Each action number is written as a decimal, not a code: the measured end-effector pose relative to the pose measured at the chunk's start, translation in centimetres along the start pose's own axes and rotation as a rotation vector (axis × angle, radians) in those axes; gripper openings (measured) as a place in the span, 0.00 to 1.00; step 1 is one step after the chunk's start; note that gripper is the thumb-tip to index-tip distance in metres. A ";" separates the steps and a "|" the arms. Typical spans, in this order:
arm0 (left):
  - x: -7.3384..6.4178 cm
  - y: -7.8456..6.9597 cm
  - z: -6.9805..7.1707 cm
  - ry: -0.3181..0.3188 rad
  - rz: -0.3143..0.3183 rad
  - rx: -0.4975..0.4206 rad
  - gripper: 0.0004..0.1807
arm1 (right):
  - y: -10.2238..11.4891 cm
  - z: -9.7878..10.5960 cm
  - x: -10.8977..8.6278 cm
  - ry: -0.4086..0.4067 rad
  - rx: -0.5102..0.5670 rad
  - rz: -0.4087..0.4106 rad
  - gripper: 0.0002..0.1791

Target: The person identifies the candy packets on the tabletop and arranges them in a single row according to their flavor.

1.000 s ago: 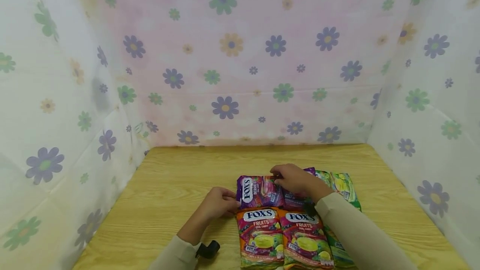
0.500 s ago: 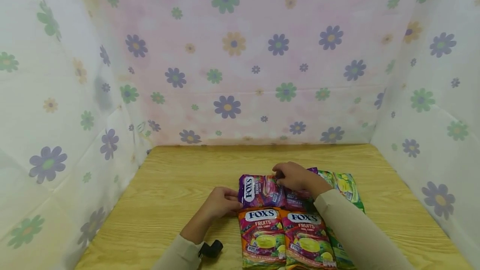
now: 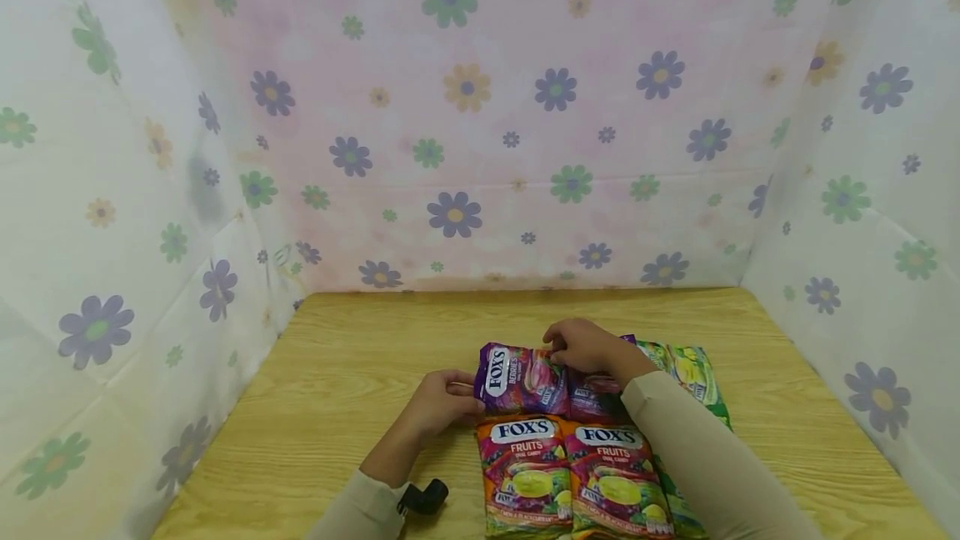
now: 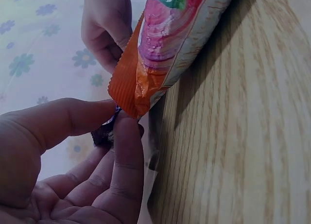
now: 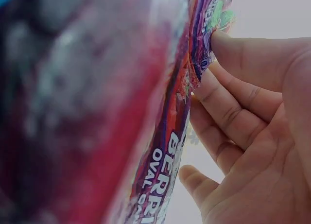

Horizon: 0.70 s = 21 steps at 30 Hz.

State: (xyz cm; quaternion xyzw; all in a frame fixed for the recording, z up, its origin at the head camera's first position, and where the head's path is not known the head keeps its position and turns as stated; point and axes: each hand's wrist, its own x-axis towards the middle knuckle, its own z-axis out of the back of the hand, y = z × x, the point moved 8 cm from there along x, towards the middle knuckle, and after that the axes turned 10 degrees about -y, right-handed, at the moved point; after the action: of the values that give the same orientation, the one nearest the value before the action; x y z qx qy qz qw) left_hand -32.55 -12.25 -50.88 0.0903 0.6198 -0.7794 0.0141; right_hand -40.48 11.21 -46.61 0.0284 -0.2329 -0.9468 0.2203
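Observation:
A purple Fox's Berries candy bag [image 3: 516, 382] lies sideways at the left of the back row of bags. My left hand [image 3: 442, 401] pinches its left edge; the left wrist view shows thumb and forefinger on a dark purple strip of wrapper [image 4: 103, 134]. At the bag's far right corner, my right hand [image 3: 588, 350] pinches the edge between thumb and fingers, as the right wrist view shows. Under the right hand and wrist is a second purple bag [image 3: 595, 401], partly hidden. Two orange-topped Fox's Fruits bags [image 3: 525, 477] [image 3: 617, 482] lie side by side just in front.
Green candy bags [image 3: 696, 373] lie at the right, partly covered by my right sleeve [image 3: 712, 448]. The wooden table [image 3: 337, 357] is bounded by flower-patterned cloth walls [image 3: 480, 140] at the back and sides. A black wrist device [image 3: 426, 497] sits by the left cuff.
The purple berries bag's far edge has shifted slightly away and up, with the right hand moving along with it. The left hand keeps its place at the left edge.

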 end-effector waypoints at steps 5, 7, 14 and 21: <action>0.2 0.0 0.5 -0.058 -0.016 -0.020 0.30 | -0.4 0.1 0.2 0.001 0.021 -0.019 0.18; 0.2 -0.1 0.8 -0.090 -0.027 -0.018 0.30 | -0.4 0.3 0.3 -0.010 0.026 -0.019 0.16; 0.4 -0.6 1.7 -0.137 -0.035 -0.030 0.26 | 0.0 1.1 0.3 -0.045 0.071 -0.046 0.10; 0.5 -1.2 3.3 -0.203 -0.034 -0.060 0.21 | 0.4 1.3 0.4 -0.079 0.177 -0.082 0.08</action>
State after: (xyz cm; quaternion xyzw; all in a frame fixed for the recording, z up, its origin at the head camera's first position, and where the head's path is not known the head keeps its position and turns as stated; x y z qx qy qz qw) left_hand -33.61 -15.08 -49.08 -0.0001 0.6396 -0.7659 0.0660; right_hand -40.91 11.28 -45.25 0.0201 -0.3229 -0.9310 0.1688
